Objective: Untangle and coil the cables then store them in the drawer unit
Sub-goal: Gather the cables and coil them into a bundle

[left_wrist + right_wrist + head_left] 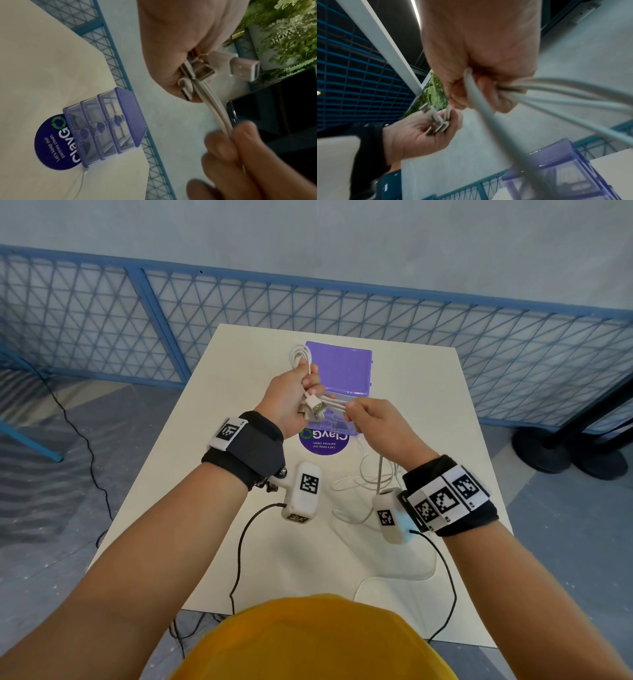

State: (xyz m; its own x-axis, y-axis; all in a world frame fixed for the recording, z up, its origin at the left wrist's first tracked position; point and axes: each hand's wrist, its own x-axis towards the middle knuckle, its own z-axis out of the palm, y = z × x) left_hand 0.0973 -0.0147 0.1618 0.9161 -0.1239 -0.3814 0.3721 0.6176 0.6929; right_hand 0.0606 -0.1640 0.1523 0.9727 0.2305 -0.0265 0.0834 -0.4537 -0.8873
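Several white cables (334, 402) stretch between my two hands above the white table (212, 508). My left hand (291, 400) grips a bundle of them, with a loop (299, 356) sticking out above the fist and USB plugs (240, 66) poking out below. My right hand (368, 417) pinches the strands a little to the right; in the right wrist view the cables (565, 93) run out of its curled fingers. The rest of the cables (363, 484) hangs down and lies loose on the table. Behind the hands stands the purple drawer unit (342, 368), its clear drawers (102, 128) pushed in.
A round purple sticker (323, 443) lies on the table in front of the drawer unit. A blue mesh fence (445, 337) runs behind the table. Black sensor leads (239, 553) trail from my wrists over the table's near edge.
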